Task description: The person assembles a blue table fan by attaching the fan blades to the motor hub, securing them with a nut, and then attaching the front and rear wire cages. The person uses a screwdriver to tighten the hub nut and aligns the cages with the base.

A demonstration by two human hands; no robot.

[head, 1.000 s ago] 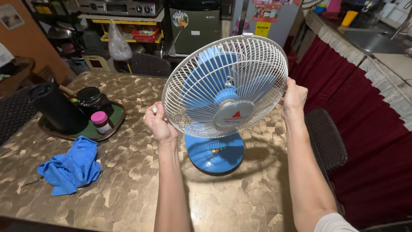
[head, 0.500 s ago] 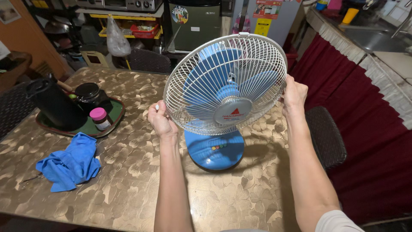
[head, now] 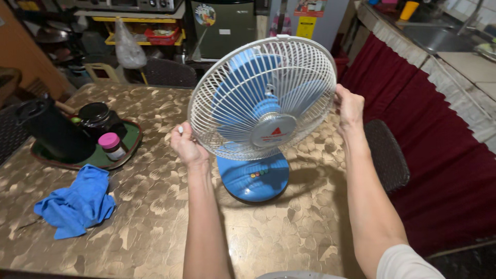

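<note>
Unmoved: two hands [head: 187, 146] [head: 349, 107], one fan [head: 262, 98]

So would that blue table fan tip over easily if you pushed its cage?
Probably somewhat: the blue table fan carries a wide white wire cage above a smaller round base, so it looks top-heavy. The thin cage wires likely flex. Both hands grip its rim.

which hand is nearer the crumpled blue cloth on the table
Left. The left hand grips the white fan grille's left rim, toward the crumpled blue cloth; the right hand grips the far rim.
</note>
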